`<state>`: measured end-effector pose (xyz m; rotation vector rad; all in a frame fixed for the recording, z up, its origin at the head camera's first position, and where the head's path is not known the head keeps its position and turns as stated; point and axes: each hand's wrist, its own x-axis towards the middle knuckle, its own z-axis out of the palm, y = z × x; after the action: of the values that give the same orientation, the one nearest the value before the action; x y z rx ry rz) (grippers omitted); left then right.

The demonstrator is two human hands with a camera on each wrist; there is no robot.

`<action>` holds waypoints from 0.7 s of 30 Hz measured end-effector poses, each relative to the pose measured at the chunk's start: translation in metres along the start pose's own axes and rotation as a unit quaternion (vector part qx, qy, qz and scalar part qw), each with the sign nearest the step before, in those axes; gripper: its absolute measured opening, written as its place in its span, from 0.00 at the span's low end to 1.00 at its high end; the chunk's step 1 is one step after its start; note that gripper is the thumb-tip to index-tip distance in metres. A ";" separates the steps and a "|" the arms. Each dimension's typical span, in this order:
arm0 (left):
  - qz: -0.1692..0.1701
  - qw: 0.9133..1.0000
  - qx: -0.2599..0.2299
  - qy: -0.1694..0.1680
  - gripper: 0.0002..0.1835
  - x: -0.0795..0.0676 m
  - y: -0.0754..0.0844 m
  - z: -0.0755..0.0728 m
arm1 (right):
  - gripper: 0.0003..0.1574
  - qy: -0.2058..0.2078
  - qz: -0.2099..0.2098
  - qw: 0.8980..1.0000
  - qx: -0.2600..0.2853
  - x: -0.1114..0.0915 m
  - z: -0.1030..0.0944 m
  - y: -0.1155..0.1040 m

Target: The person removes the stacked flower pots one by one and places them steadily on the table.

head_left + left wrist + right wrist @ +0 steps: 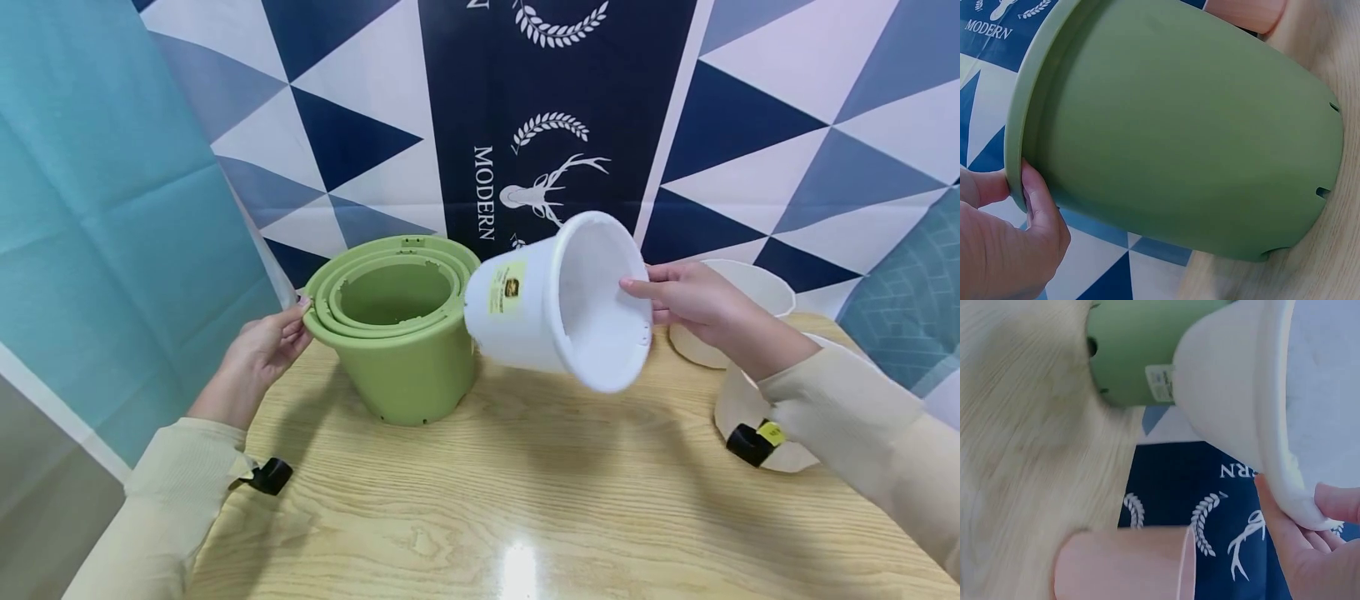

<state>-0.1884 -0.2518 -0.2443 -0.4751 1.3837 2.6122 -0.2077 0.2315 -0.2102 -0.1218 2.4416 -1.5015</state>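
On the table stands a stack of nested green flower pots [412, 379], upright, with several rims one inside another. My left hand [262, 343] pinches the outer pot's rim at its left side, thumb and fingers on either side of the lip in the left wrist view. A white flower pot [525, 333], bearing a yellowish label [507, 287], is held in the air to the right of the stack. My right hand [697, 304] grips its rim, thumb inside and fingers outside. The white pot is tilted, its mouth facing right and its base beside the green stack.
Two white pots, one [757, 287] behind the other [738, 404], stand at the table's right, partly behind my right arm. A pink pot [1125, 565] stands on the wooden table [420, 517]. A patterned cloth [360, 108] hangs behind.
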 end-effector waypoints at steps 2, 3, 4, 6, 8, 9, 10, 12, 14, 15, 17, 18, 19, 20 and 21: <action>-0.002 1.000 -0.003 0.001 0.06 0.000 0.000 0.000 | 0.39 0.014 -0.005 0.999 -0.043 -0.004 -0.003 0.000; -0.002 1.000 -0.002 0.002 0.07 0.000 0.000 -0.001 | 0.38 0.019 -0.009 0.998 -0.066 -0.007 -0.005 0.000; -0.003 1.000 -0.003 0.002 0.07 -0.001 0.000 0.000 | 0.37 0.023 -0.013 0.996 -0.083 -0.009 -0.006 0.001; -0.004 1.000 -0.001 0.003 0.07 -0.001 0.000 0.000 | 0.36 0.031 -0.023 0.992 -0.119 -0.012 -0.008 0.002; -0.004 1.000 0.001 0.003 0.07 -0.001 0.000 0.000 | 0.34 0.037 -0.030 0.987 -0.156 -0.016 -0.010 0.004; -0.003 1.000 0.002 0.002 0.07 -0.001 0.000 0.000 | 0.33 0.038 -0.032 0.984 -0.172 -0.018 -0.011 0.004; -0.002 1.000 0.002 0.001 0.07 -0.001 0.000 0.000 | 0.32 0.038 -0.032 0.981 -0.186 -0.019 -0.012 0.005; 0.000 1.000 0.000 -0.001 0.07 -0.001 0.000 0.000 | 0.32 0.038 -0.030 0.975 -0.215 -0.021 -0.015 0.006; 0.001 1.000 -0.003 -0.005 0.07 0.000 0.001 0.000 | 0.32 0.036 -0.021 0.972 -0.230 -0.022 -0.018 0.008; 0.002 1.000 -0.003 -0.005 0.07 0.000 0.001 -0.001 | 0.31 0.032 -0.019 0.971 -0.235 -0.023 -0.020 0.008; 0.002 1.000 -0.005 -0.007 0.07 0.000 0.001 -0.001 | 0.30 0.029 -0.015 0.968 -0.248 -0.024 -0.022 0.010; 0.002 1.000 -0.006 -0.008 0.07 0.000 0.001 -0.001 | 0.29 0.026 -0.012 0.967 -0.252 -0.024 -0.024 0.011; 0.002 1.000 -0.007 -0.009 0.07 0.000 0.001 -0.001 | 0.28 0.023 -0.008 0.966 -0.259 -0.024 -0.025 0.012; 0.002 1.000 -0.008 -0.010 0.07 0.000 0.001 -0.001 | 0.27 0.019 -0.003 0.963 -0.267 -0.024 -0.026 0.013; 0.002 1.000 -0.009 -0.010 0.07 0.000 0.001 -0.001 | 0.26 0.014 0.003 0.961 -0.277 -0.024 -0.027 0.014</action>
<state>-0.1888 -0.2528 -0.2440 -0.4481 1.3566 2.6277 -0.1910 0.2660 -0.2069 -0.2006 2.8115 -0.7789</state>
